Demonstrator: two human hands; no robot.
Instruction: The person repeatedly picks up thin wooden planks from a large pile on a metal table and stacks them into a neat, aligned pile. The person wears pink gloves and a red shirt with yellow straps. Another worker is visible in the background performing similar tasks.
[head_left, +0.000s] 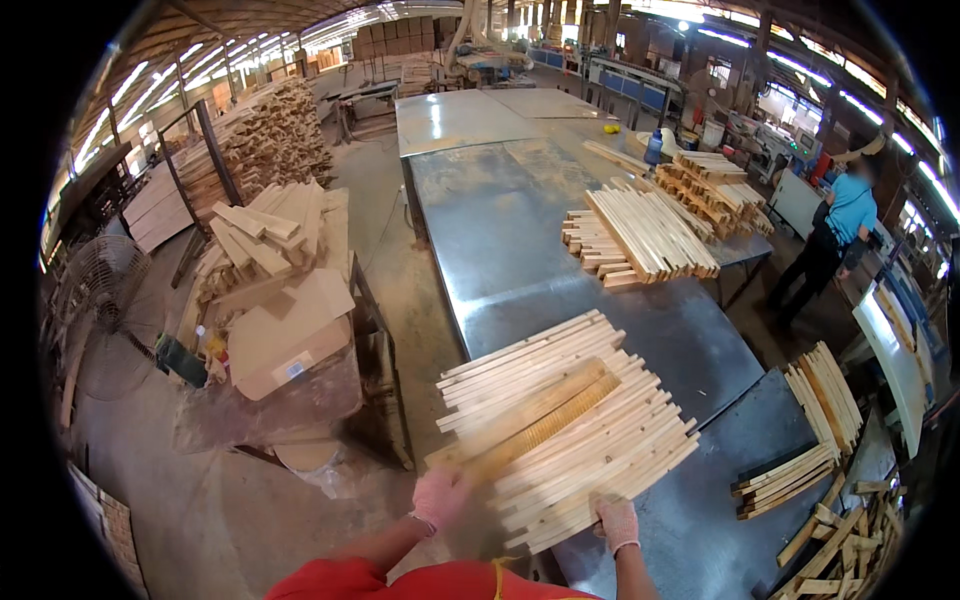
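A pile of pale wooden strips (600, 450) lies on the near end of the metal table, its ends uneven. Across its middle, slanting up to the right, is a wider, yellower wooden board (525, 420) with a ribbed edge, partly smeared by motion. My left hand (440, 497), in a pinkish glove, is closed at the near left end of that board; its fingertips are partly hidden. At the pile's near right edge, my gloved right hand (617, 521) has its fingers curled against the end of a wooden strip.
Farther along the metal table (490, 220) sit stacked strips (650, 235) and a blue bottle (654, 148). To the left stand a workbench with cardboard (290, 335) and a wire fan (105, 310). Scrap wood (840, 550) lies right; a person in blue (850, 205) stands beyond.
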